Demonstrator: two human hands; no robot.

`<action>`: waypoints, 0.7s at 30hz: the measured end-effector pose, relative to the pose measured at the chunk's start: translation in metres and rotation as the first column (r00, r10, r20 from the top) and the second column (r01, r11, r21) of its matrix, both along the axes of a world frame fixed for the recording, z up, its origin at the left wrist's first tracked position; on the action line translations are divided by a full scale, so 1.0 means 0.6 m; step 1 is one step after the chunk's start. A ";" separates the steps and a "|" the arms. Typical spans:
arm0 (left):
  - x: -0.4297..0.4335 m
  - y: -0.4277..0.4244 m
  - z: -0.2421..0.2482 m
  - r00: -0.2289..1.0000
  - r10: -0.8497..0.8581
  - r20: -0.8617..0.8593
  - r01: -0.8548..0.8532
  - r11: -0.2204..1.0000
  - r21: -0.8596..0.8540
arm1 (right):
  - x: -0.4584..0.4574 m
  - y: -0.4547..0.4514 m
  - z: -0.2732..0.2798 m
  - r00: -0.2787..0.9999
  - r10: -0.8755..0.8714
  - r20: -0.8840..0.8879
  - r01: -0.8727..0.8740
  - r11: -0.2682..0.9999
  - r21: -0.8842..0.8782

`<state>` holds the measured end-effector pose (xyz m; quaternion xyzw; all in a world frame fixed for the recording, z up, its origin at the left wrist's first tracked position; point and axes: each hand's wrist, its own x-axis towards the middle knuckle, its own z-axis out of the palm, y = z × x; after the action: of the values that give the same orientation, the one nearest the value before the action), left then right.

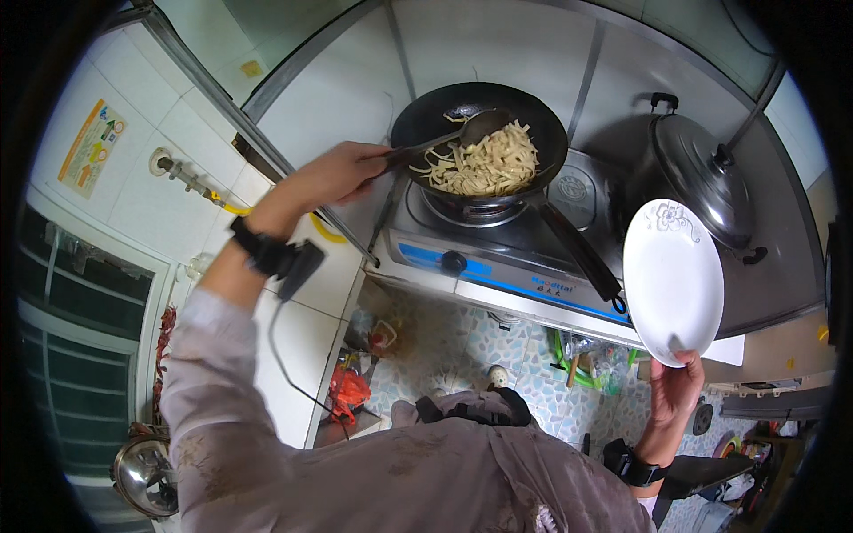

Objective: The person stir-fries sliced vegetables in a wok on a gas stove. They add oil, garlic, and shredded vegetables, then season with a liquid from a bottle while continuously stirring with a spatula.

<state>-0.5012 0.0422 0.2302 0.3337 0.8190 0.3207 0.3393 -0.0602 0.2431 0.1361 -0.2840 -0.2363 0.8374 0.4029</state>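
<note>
My left hand is closed around the dark handle of a ladle or spatula. Its rounded head rests over pale sliced strips of food heaped in a black wok. The wok sits on the burner of a gas stove, and its long handle points towards my right side. In my right hand is a white oval plate with a grey flower pattern, gripped by its near edge. The plate is tilted, bare, and just right of the wok handle's end.
A large lidded metal pot stands at the back right. Metal panels enclose the stove. A gas valve with a yellow hose is on the left wall. Below the counter lie a red plastic bag and a green-rimmed item.
</note>
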 end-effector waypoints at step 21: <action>-0.072 0.027 -0.086 0.866 0.365 0.341 -0.406 0.912 0.053 | 0.000 -0.012 0.002 0.991 -0.085 0.100 0.085 0.996 0.003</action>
<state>-0.5443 0.0581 0.1788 0.1262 0.7809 0.4821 0.3767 -0.0601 0.2359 0.1376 -0.3356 -0.2435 0.8043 0.4257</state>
